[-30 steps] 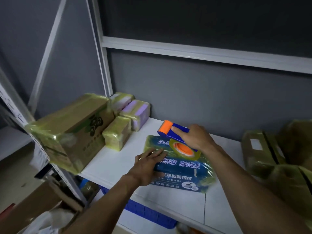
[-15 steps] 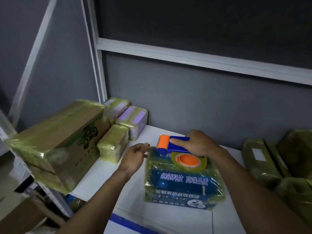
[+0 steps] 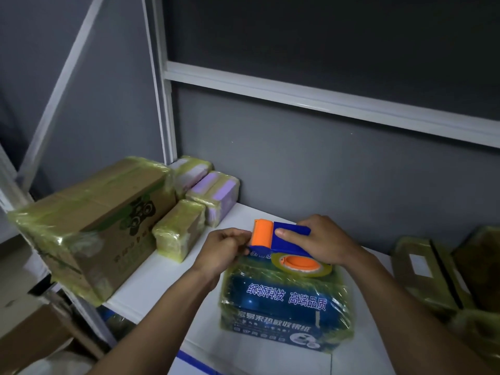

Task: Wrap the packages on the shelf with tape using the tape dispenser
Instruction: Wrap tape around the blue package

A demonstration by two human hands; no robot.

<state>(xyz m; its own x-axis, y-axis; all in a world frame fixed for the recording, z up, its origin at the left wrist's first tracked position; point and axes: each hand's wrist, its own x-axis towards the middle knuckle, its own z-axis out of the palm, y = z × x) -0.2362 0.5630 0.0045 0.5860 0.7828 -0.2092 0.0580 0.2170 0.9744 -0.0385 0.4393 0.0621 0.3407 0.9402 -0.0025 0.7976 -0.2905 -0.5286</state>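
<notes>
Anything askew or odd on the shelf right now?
The big box at the left end of the shelf sits skewed, its near corner jutting past the front edge. Nothing else stands out: the right hand holds the dispenser on the blue package, and the left hand pinches its roller end.

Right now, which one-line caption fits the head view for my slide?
Right hand holds the tape dispenser on a wrapped blue package while the left hand pinches at its orange roller end.
</notes>
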